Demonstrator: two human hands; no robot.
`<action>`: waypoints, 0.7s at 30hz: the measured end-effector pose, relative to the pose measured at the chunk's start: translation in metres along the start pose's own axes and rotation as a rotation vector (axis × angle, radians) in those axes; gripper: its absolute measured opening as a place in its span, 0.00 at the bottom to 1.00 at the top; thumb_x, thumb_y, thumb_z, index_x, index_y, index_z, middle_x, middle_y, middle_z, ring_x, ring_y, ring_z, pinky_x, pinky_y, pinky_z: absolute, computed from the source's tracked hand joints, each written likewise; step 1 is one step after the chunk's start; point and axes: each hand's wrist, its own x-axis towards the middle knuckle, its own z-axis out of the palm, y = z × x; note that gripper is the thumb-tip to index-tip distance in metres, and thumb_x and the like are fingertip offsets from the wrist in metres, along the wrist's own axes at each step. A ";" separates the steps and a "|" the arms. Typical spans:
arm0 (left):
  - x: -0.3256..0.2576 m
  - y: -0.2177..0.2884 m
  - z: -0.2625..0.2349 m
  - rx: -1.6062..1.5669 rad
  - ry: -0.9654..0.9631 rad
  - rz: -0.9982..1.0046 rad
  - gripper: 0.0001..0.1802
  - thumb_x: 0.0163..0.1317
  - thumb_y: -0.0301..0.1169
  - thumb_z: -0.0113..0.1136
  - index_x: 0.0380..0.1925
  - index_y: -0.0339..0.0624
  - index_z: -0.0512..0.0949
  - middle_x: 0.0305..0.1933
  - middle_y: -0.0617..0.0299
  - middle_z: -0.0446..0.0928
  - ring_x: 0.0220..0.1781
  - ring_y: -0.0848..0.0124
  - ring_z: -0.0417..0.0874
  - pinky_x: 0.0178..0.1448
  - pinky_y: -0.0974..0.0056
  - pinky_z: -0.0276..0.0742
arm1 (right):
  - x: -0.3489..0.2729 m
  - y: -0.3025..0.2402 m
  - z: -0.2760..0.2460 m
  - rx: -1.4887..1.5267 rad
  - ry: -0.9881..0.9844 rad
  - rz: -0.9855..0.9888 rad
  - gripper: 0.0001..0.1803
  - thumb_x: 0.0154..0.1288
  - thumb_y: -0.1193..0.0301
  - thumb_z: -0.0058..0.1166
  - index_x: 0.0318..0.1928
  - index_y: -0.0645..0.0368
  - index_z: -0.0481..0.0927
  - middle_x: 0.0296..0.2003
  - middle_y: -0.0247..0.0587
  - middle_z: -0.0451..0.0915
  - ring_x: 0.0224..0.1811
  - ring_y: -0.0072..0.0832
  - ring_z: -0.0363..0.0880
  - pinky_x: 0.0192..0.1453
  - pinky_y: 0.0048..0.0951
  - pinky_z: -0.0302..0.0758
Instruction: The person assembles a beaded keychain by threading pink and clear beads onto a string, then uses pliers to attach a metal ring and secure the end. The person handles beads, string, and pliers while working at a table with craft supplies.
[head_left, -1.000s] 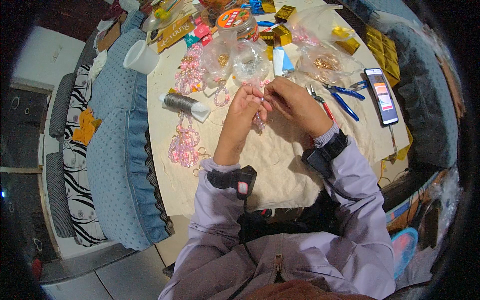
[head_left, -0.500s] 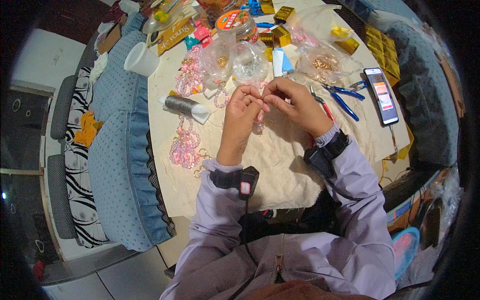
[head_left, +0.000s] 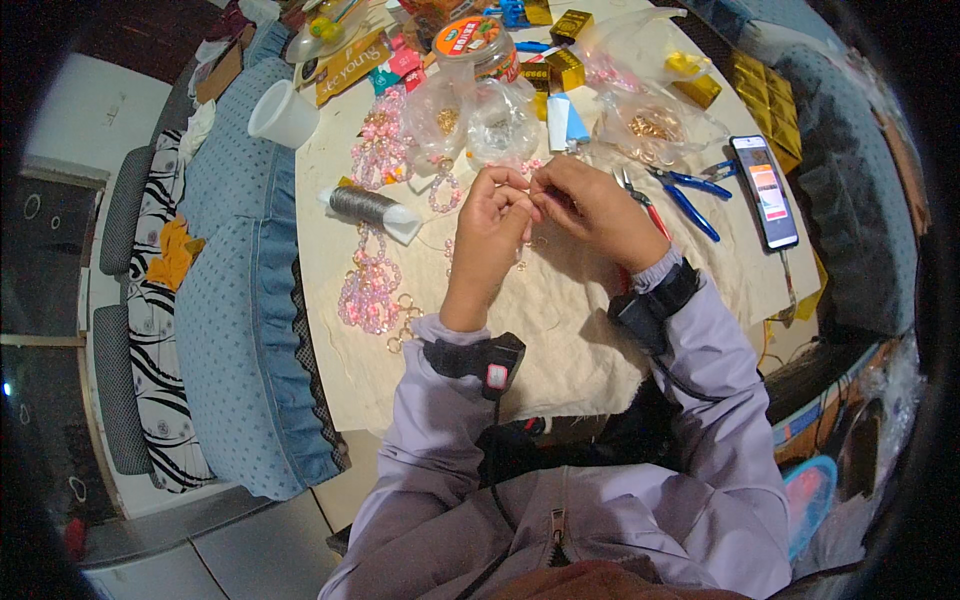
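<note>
My left hand point(head_left: 488, 240) and my right hand point(head_left: 592, 215) meet fingertip to fingertip above the cream cloth point(head_left: 570, 350). Both are closed in a pinch, and whatever lies between the fingertips is too small to make out. Pink beads and small gold-coloured pieces point(head_left: 538, 242) show just below the fingers, partly covered by my left hand. Left of that hand are a spool of grey thread point(head_left: 362, 208), a pink beaded loop point(head_left: 444, 188) and a heap of pink beaded strands point(head_left: 370, 295) with gold rings point(head_left: 404, 325). Red-handled pliers point(head_left: 640, 200) lie beside my right hand.
Blue-handled pliers point(head_left: 690, 205) and a lit phone point(head_left: 765, 190) lie to the right. Along the back stand bags of clear point(head_left: 500, 125) and gold-coloured findings point(head_left: 650, 130), a lidded jar point(head_left: 472, 45), gold boxes point(head_left: 566, 68) and more pink beadwork point(head_left: 382, 145). A white tub point(head_left: 284, 115) stands at the left edge.
Both hands have shifted very slightly to the right, still pinched together. More of the beads beside my left hand now shows. The other items look unmoved.
</note>
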 end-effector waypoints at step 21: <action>0.002 0.000 -0.002 -0.142 -0.064 -0.001 0.13 0.66 0.21 0.55 0.49 0.40 0.70 0.33 0.55 0.80 0.27 0.76 0.76 0.34 0.74 0.72 | 0.000 -0.002 0.002 0.314 0.006 0.288 0.09 0.68 0.70 0.57 0.42 0.63 0.78 0.31 0.36 0.80 0.34 0.20 0.77 0.40 0.26 0.74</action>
